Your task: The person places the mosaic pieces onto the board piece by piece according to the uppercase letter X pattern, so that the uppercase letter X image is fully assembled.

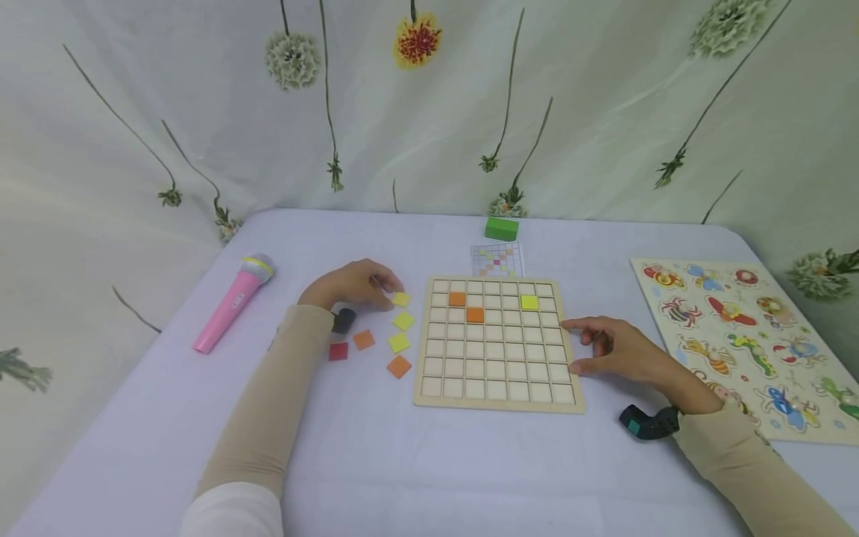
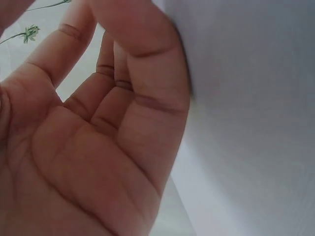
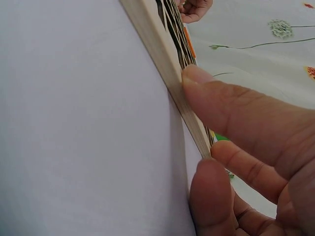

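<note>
A wooden grid board (image 1: 496,399) lies at the middle of the table with two orange tiles (image 1: 457,299) and one yellow tile (image 1: 529,302) in its cells. Loose tiles lie to its left: yellow ones (image 1: 403,321), orange ones (image 1: 399,366) and a red one (image 1: 338,351). My left hand (image 1: 356,285) hovers loosely curled with its fingertips at the topmost yellow tile (image 1: 401,299); its palm (image 2: 98,147) is bare. My right hand (image 1: 590,344) rests against the board's right edge (image 3: 162,64), thumb and fingers (image 3: 231,103) pressing it.
A pink toy microphone (image 1: 231,302) lies at the left. A green block (image 1: 501,228) and a small pattern card (image 1: 497,259) sit behind the board. An insect peg puzzle (image 1: 751,343) lies at the right. A flowered cloth hangs behind the table.
</note>
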### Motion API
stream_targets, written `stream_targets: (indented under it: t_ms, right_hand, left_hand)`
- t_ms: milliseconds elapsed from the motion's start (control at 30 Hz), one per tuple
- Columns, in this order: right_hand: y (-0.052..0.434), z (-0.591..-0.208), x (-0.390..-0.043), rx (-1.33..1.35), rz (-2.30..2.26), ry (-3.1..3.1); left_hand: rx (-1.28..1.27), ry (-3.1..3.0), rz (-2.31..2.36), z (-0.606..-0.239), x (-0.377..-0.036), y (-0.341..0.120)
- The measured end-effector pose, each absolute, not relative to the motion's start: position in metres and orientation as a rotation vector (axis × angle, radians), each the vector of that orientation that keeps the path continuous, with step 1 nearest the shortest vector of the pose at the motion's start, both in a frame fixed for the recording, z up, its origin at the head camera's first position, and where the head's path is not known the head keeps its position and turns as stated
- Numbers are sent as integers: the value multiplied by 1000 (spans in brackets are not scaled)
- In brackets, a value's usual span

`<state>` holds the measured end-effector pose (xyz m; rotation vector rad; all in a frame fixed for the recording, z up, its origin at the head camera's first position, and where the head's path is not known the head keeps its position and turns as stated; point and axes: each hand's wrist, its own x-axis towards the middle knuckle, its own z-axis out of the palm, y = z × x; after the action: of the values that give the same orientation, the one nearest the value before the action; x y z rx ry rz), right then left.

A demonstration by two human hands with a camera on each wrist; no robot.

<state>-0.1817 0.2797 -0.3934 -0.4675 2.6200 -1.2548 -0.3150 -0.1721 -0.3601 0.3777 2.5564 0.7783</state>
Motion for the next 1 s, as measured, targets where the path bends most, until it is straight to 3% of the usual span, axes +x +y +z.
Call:
stream_targets:
  t_ms: [1000]
  right_hand:
    - [280, -395, -183, -494, -1278, 2617]
  left_hand:
    - [689, 2661, 1063, -354, -320, -164]
